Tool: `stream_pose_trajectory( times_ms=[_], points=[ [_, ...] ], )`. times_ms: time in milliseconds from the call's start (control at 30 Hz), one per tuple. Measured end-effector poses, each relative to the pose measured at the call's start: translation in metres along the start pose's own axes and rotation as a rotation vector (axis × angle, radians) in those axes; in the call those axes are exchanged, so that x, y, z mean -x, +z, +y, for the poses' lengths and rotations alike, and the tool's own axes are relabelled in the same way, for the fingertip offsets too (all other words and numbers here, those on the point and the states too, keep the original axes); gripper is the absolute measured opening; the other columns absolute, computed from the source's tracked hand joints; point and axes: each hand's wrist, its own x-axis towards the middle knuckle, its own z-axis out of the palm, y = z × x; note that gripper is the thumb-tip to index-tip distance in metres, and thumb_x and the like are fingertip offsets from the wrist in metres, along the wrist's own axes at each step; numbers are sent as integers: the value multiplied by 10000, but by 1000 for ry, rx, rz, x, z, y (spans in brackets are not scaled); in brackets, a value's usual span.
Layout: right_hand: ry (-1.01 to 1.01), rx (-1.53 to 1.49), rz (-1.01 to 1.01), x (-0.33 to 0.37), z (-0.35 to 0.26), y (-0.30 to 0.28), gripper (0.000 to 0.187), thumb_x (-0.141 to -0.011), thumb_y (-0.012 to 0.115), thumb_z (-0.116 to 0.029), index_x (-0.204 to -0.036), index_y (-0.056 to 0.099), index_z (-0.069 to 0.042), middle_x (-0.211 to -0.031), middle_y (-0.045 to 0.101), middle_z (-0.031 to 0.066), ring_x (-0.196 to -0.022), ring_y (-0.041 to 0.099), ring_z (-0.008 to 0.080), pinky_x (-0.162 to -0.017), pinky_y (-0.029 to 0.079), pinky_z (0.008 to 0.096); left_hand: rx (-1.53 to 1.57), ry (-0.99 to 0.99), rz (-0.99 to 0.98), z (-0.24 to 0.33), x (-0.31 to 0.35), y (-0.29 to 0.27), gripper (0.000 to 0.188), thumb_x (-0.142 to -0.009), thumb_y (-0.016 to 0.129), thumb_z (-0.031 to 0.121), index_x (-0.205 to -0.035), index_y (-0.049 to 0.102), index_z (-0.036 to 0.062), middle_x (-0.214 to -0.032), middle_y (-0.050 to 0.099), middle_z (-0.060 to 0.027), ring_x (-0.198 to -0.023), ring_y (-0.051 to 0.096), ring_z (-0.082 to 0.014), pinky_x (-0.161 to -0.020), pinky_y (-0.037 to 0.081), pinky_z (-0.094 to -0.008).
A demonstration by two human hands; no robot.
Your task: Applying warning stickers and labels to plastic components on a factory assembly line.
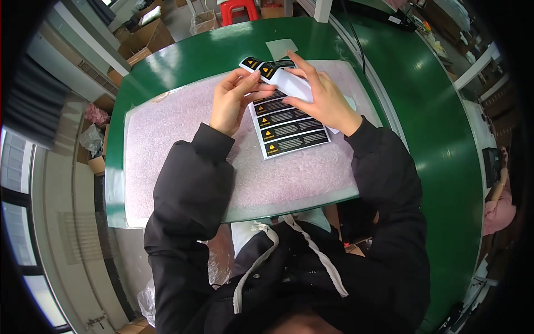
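Observation:
A sheet of black warning labels with yellow triangles lies on a pinkish foam pad. Above its far end, another label sheet is bent over, its white back showing. My left hand is closed, pinching the bent sheet's left side between thumb and fingers. On the other side, my right hand curves round the white back, thumb below and fingers above, with the index finger raised. Whether the bent sheet is joined to the stack under it is hidden by my hands.
The foam pad covers much of the near green table. A small pale card lies beyond the pad. To the right runs a metal rail, with another green surface past it. A red stool stands behind, and a person's arm shows far right.

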Motion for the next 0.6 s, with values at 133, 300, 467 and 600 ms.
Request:
stream_pose_trajectory(
  times_ms=[133, 300, 467, 600],
  points=[
    [-150, 184, 114, -10, -12, -10, 894, -758, 758, -221, -1460, 216, -103, -1210, 595, 97, -1121, 529, 295, -969, 396, 400, -81, 74, 22, -8, -3, -3, 139, -909, 609, 107, -942, 580, -25, -907, 668, -141, -816, 680, -204, -766, 555, -296],
    [-103, -202, 84, -41, -43, -11, 863, -776, 748, -162, -1459, 224, -98, -1076, 655, 122, -957, 628, 251, -876, 473, 354, -152, 156, -71, -6, 0, -5, 102, -882, 636, 62, -901, 615, -36, -881, 677, -131, -786, 675, -181, -738, 555, -281],
    [-9, -466, 16, -39, -46, -13, 842, -782, 741, -103, -1462, 244, -106, -933, 703, 127, -837, 685, 217, -818, 509, 304, -345, 341, -56, -3, 10, 4, 79, -869, 629, 16, -878, 632, -63, -823, 685, -122, -763, 668, -158, -712, 546, -263],
    [41, -484, 40, -34, -47, -18, 828, -781, 738, -99, -1461, 265, -115, -915, 713, 118, -858, 695, 223, -843, 504, 305, -462, 409, -13, -1, 18, 16, 61, -853, 635, -3, -852, 637, -64, -789, 690, -109, -743, 670, -144, -682, 535, -250]
  ],
)
